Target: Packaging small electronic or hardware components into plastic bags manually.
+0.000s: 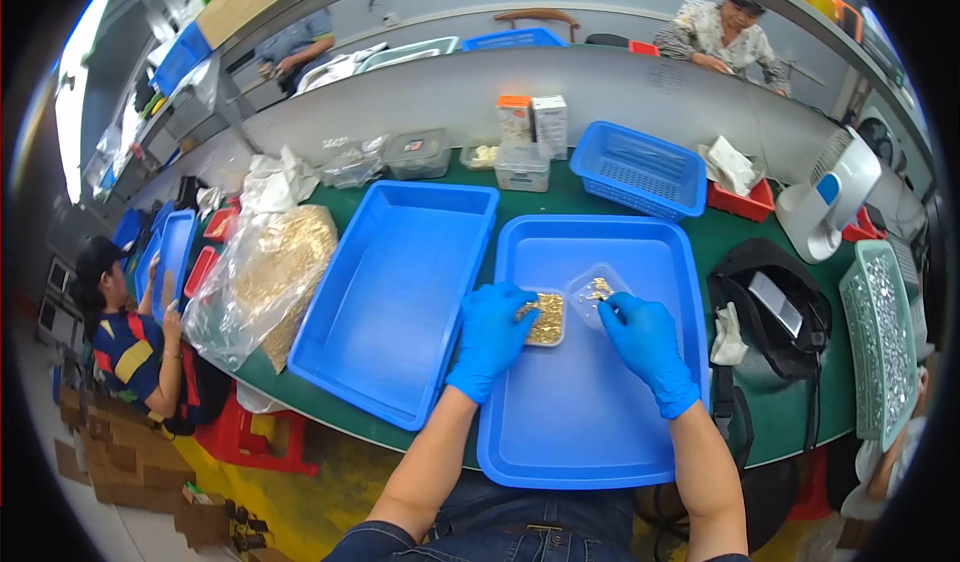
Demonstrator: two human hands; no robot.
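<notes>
Both my hands wear blue gloves. My left hand is at the left side of a small clear plastic container filled with small gold-coloured pieces. Its fingers are curled in at the rim, and what they pinch is too small to make out. My right hand has its fingertips pressed together at a shallow clear plastic dish, where a few gold pieces lie; anything between those fingertips is hidden. Container and dish are both inside a large blue tray in front of me.
Left of it stands another blue tray, beside a clear bag of gold pieces. A blue basket, lidded plastic box, black bag, white fan and green basket surround the work area. Other people sit nearby.
</notes>
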